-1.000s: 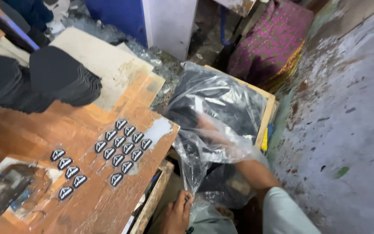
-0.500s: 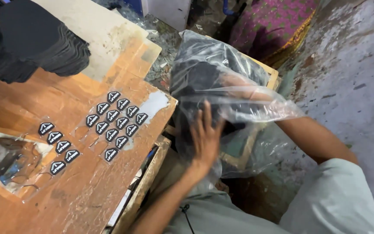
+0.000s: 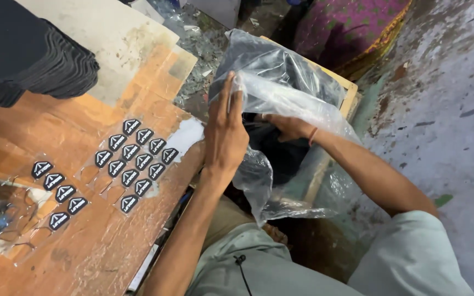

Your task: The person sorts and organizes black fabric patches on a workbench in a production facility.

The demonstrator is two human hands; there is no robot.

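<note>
— Hands first: where does each one sit against the clear plastic bag (image 3: 292, 98)?

— Left hand (image 3: 225, 134) is at the bag's near-left edge, fingers pressed together and pointing up and away, pinching the plastic of the mouth; right hand (image 3: 286, 127) is inside the bag, under the film, just right of the left one.

— Is the right hand closed on something?

— Cannot tell; its fingers are buried among the dark contents (image 3: 272, 151) and only the back and the wrist band show.

— And where does the bag lie?

— Right of the counter (image 3: 83, 241), off its edge, resting in a wooden-rimmed box (image 3: 349, 90); its long axis runs from near-left to far-right, mouth toward the person; both hands are at that mouth end, the right deeper in.

— Anything on the counter?

— Rows of small black patches (image 3: 135, 161) left of the left hand, well apart from the bag; a stack of black fabric (image 3: 34, 66) at the far left.
</note>
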